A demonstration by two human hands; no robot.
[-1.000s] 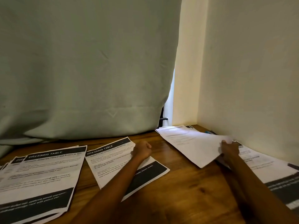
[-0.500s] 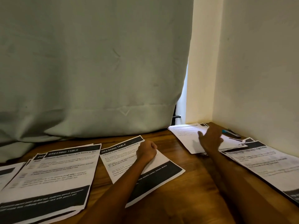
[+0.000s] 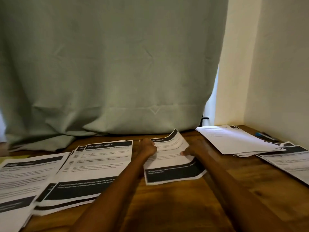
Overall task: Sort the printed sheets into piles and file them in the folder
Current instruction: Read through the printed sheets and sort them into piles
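Now lifting one printed sheet (image 3: 170, 158) off the middle of the bench (image 3: 167, 206), far corner already curled up toward the curtain (image 3: 108, 64). Left hand (image 3: 148, 149) curled over the sheet's left edge, apparently gripping it, though the fingertips hidden behind the knuckles. Right hand (image 3: 192, 149) pinching the right edge, thumb on top of the paper. Best to keep both grips light and level, so as not to crease the page along the dark band at its near end. Best also to read the heading before moving off; looks to match the "DRESSING TABLE" pile (image 3: 93, 166) just to the left, so likely bound there, but the blur forbids certainty. Worth squaring it onto the pile by sliding in low from the right rather than dropping from above, since loose sheets skid and fan. Further left, another pile (image 3: 25, 178) overlapped by that one; worth not disturbing. Far right, a white-topped stack (image 3: 234, 139) in the corner, a further pile (image 3: 291, 159) nearer, and a blue pen (image 3: 260, 135) by the wall (image 3: 280, 64). No folder plainly identifiable; only a yellowish edge (image 3: 11, 158) at far left, nature unclear.
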